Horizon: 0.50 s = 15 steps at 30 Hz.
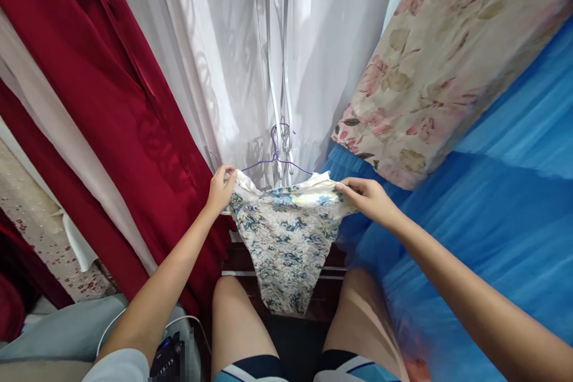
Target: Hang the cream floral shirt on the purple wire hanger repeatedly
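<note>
A white blouse with a blue floral print (289, 233) hangs on a thin purple hanger (276, 158) in front of me, its lower end between my knees. The hanger's hook overlaps some narrow white straps (271, 65); whether it is caught on them I cannot tell. My left hand (221, 189) pinches the blouse at its left shoulder, thumb and fingers closed on the cloth. At the opposite shoulder, my right hand (364, 196) grips the fabric between thumb and fingers. Between the two hands the neckline is spread out.
White drapes (215, 42) fill the background. Red cloth (111, 119) hangs on the left, a floral-printed cloth (421, 89) and blue tulle (501, 209) on the right. Low on the left, a dark device with lit digits (168, 361) and a white cable (188, 317) lie by my arm.
</note>
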Motion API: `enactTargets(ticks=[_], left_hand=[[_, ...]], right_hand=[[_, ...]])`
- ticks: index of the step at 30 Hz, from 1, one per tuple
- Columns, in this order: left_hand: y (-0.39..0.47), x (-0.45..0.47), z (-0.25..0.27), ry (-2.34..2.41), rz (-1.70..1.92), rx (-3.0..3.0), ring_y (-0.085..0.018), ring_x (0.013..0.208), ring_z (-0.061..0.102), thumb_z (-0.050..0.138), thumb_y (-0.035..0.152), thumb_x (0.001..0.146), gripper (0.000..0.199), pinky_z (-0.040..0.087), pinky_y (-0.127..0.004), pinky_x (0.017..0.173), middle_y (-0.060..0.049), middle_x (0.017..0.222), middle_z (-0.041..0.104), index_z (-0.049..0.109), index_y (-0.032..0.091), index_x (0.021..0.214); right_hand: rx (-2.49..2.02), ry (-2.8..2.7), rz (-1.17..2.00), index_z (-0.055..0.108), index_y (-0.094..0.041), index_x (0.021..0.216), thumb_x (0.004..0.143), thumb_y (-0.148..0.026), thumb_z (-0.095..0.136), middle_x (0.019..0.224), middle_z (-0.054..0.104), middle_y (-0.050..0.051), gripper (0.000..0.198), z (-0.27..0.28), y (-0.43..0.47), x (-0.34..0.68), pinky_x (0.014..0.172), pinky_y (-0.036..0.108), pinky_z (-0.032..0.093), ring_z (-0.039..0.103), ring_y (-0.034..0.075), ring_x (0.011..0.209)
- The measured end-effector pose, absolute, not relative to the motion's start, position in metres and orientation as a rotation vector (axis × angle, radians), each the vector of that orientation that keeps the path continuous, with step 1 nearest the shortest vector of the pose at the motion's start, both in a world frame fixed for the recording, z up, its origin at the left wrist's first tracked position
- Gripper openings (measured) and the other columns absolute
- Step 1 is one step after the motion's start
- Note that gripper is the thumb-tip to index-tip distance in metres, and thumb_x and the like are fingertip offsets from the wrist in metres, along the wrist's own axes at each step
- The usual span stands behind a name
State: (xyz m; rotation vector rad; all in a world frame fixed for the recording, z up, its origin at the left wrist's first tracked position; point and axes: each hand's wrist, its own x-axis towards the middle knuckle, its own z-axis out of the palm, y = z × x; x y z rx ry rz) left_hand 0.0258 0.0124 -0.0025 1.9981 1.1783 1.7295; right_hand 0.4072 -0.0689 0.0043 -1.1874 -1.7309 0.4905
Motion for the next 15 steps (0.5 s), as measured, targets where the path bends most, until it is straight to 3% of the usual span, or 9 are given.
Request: enactTargets(ticks=[2,5,11,15], left_hand=[[0.004,0.026,0.001,1.146,1.7,2.06,-0.018,0.084,0.059,0.063,0.028,0.084,0.015,0.043,-0.026,0.082,-0.005,0.09,0.065,0.066,0.019,0.096],[-0.002,0.029,0.014,1.19,1.693,2.109,-0.018,0.081,0.059,0.068,0.033,0.081,0.02,0.043,-0.025,0.077,-0.003,0.083,0.064,0.067,0.019,0.094],[0.009,0.026,0.024,1.426,1.598,2.173,-0.014,0.063,0.049,0.062,0.031,0.083,0.016,0.035,-0.024,0.065,0.001,0.068,0.06,0.068,0.017,0.08],[0.029,0.028,0.015,1.401,1.697,1.975,-0.013,0.058,0.044,0.063,0.029,0.081,0.014,0.032,-0.023,0.06,0.003,0.06,0.054,0.068,0.017,0.078]], right_hand=[[-1.176,-1.715,0.578,0.069,-0.016,0.085,0.085,-0.055,0.061,0.068,0.062,0.003,0.04,0.01,-0.077,0.415,0.05,0.025,0.039,0.052,0.015,0.057],[-1.129,-1.628,0.584,0.067,-0.017,0.082,0.083,-0.055,0.064,0.065,0.059,0.002,0.039,0.031,-0.077,0.412,0.046,0.023,0.033,0.048,0.012,0.053],[-1.049,-1.512,0.542,0.064,-0.018,0.074,0.081,-0.05,0.067,0.066,0.058,0.003,0.034,0.063,-0.086,0.361,0.049,0.025,0.034,0.048,0.013,0.056],[-0.973,-1.621,0.646,0.066,-0.018,0.089,0.088,-0.051,0.058,0.076,0.062,0.005,0.034,0.062,-0.108,0.337,0.054,0.025,0.039,0.052,0.016,0.064]])
